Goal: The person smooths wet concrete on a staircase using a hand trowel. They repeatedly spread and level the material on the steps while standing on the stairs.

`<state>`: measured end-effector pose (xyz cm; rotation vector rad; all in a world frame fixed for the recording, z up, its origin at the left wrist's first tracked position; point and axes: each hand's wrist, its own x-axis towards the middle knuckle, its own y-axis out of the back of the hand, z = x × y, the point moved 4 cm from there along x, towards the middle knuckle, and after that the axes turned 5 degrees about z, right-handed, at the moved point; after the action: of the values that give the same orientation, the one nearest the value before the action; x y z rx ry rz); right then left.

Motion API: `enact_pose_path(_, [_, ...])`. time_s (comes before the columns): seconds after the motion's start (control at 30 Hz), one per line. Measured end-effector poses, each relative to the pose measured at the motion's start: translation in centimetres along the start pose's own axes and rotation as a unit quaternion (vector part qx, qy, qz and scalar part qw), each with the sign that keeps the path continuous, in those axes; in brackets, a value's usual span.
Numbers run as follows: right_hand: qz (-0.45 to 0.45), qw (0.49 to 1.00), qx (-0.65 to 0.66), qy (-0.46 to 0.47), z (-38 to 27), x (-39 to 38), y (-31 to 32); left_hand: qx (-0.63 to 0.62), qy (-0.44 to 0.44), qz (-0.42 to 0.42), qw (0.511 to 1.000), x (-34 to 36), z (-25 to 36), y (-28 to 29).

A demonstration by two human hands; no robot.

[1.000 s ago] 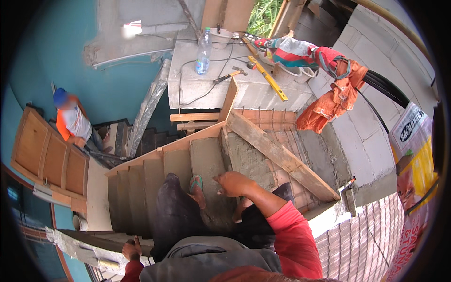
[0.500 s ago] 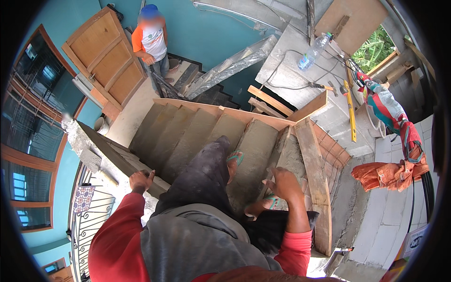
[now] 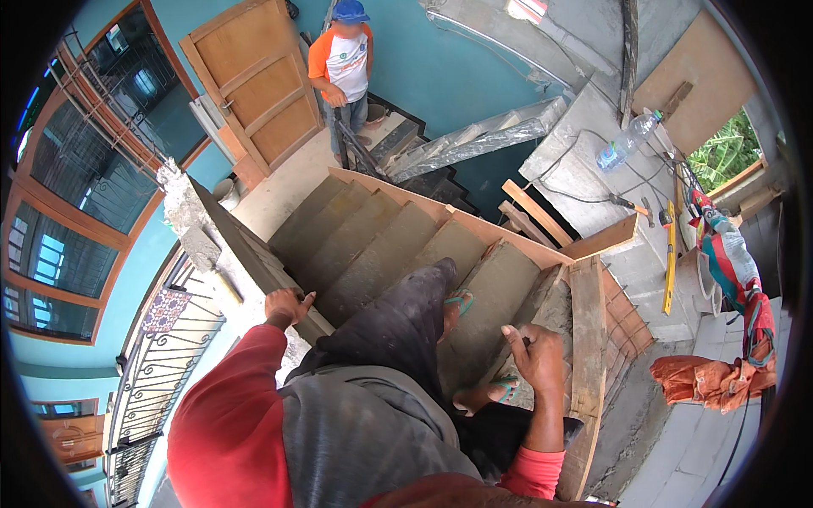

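Note:
My left hand (image 3: 288, 306) grips the top edge of the low rough wall (image 3: 188, 203) on the left side of the concrete stairs (image 3: 385, 254). Its fingers curl over the edge and the thumb points right. Farther up that wall lies a trowel (image 3: 201, 248) smeared with mortar, its handle toward me. My right hand (image 3: 537, 356) hovers above the lower right steps, closed in a loose fist with the thumb raised; nothing shows in it. My sandalled feet (image 3: 460, 315) stand on the damp grey steps, beside a wooden form board (image 3: 586, 339).
Ahead, a person (image 3: 345, 63) in a blue cap stands near a wooden door (image 3: 254, 80). On the concrete ledge at right are a plastic bottle (image 3: 628, 140), a hammer (image 3: 649, 212), cables and a yellow spirit level (image 3: 669, 258). An orange sack (image 3: 707, 381) hangs farther right.
My view has swung left, so the surroundings sit farther right in the picture. My right hand's fingers have curled in tighter with the thumb up. The left hand stays at the wall edge.

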<state>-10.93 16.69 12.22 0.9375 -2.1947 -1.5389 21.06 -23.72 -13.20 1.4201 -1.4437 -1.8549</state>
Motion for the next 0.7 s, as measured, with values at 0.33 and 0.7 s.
enact_pose_path(0.33, [0.053,0.995,0.042,0.068,2.2,0.0,-2.1,0.003,-0.025,0.028,0.999,0.4,0.3,-0.2])
enact_pose_path(0.7, [0.074,0.99,0.023,0.116,2.2,-0.5,-2.2,0.025,-0.026,0.065,0.997,0.7,0.1,-1.0])
